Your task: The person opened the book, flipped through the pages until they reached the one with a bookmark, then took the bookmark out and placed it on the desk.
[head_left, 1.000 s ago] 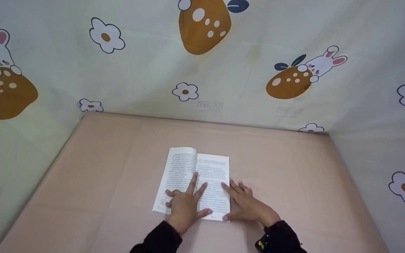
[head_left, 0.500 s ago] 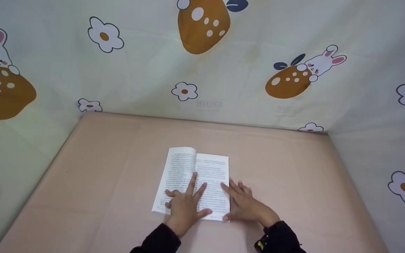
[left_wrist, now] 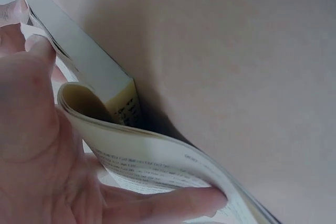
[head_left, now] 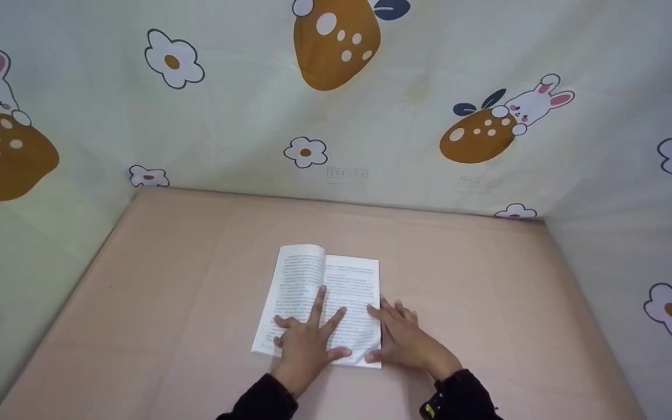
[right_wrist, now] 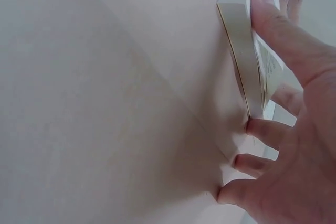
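Observation:
An open paperback book lies on the table, its left pages arched near the spine. My left hand spreads over the lower middle of it. The long finger lies along the spine, while index finger and thumb press on the right page. In the left wrist view, the left pages bow up under that hand. At the book's right edge is my right hand, its thumb on the lower corner and its index finger higher on the page. The right wrist view shows a lifted page between them; the other fingers touch the table.
The book stands on a pinkish-beige tabletop. Pale cloth walls printed with rabbits, flowers and brown fruit enclose the back and both sides. Dark sleeves cover both wrists.
The right thumb has slid slightly left at the lower corner, and the right page there now wrinkles upward. The left index finger shifts a little; the book stays in place.

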Action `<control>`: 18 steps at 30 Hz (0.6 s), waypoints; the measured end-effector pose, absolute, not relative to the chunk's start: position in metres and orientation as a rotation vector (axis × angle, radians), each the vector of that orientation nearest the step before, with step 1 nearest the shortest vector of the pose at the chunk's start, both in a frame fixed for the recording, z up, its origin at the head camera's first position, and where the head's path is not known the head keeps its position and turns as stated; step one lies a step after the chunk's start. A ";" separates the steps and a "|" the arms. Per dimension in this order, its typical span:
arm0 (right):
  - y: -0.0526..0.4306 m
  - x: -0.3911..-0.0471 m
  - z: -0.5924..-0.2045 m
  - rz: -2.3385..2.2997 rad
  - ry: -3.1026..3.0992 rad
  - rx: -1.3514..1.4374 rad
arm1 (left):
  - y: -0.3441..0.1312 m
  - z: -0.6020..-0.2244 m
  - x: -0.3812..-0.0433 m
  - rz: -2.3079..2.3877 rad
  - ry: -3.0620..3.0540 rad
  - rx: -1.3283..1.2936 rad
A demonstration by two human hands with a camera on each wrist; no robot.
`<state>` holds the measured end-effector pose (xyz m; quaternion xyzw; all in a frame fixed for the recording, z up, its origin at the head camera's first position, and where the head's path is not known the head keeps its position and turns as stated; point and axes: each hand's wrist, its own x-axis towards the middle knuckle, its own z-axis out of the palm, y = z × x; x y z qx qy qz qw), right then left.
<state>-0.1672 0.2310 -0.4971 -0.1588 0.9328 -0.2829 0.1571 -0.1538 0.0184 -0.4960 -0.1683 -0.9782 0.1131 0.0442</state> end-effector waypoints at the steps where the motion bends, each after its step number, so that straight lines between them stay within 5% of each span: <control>1: 0.230 -0.167 -0.498 -0.813 2.680 -0.451 | 0.018 -0.496 -0.154 0.328 -2.996 -0.520; 18: 0.225 -0.165 -0.502 -0.813 2.772 -0.422 | 0.010 -0.499 -0.154 0.260 -2.934 -0.639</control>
